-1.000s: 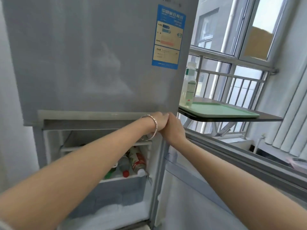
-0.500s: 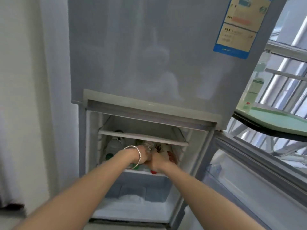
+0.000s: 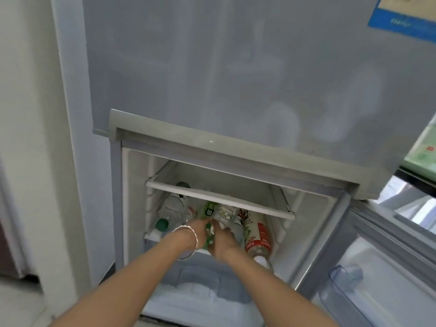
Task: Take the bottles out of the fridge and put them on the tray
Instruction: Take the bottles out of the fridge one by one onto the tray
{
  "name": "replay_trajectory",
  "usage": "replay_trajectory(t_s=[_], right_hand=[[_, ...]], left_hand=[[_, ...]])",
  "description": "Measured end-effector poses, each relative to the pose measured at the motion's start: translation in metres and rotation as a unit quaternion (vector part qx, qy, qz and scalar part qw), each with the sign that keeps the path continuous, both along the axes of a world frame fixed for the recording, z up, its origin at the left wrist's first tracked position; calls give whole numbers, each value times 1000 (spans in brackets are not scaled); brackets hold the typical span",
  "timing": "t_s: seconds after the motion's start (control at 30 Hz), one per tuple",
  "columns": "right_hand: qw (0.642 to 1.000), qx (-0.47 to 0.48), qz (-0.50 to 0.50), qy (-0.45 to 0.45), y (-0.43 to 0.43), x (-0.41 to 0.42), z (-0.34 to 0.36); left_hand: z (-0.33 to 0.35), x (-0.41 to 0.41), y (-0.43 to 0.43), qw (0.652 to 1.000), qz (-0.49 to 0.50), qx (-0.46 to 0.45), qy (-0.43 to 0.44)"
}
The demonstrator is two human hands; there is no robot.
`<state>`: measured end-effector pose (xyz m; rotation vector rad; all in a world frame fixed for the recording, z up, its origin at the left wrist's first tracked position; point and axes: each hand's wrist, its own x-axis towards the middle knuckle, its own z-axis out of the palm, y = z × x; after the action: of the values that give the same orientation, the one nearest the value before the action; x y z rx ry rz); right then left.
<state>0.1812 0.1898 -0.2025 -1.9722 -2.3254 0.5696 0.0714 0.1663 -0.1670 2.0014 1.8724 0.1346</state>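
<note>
Green-labelled bottle [image 3: 208, 228] lies gripped between left hand [image 3: 200, 234] and right hand [image 3: 223, 240] on fridge shelf [image 3: 154, 237], red-labelled bottle [image 3: 258, 237] just right; pickup step, next lift it clear.

Print shows on the blue sticker [image 3: 406, 16] and the bottle labels [image 3: 257, 234]; none of it is legible.
</note>
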Motion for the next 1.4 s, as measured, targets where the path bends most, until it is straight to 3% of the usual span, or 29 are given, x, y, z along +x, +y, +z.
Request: replay_trajectory(t_s=[0.3, 0.5, 0.8, 1.13, 1.4], right_hand=[[992, 103, -66, 30, -13, 9, -2], [966, 239, -53, -85, -32, 32, 35], [970, 223, 32, -92, -110, 51, 99], [981, 187, -43, 5, -196, 83, 228], [948, 193, -152, 200, -246, 131, 277]], left_hand=[[17, 9, -10, 996, 8, 9, -84], [44, 14, -23, 997, -16, 21, -72], [109, 38, -76, 992, -110, 35, -54], [191, 65, -129, 974, -196, 67, -93], [273, 93, -157, 937, -213, 86, -263]])
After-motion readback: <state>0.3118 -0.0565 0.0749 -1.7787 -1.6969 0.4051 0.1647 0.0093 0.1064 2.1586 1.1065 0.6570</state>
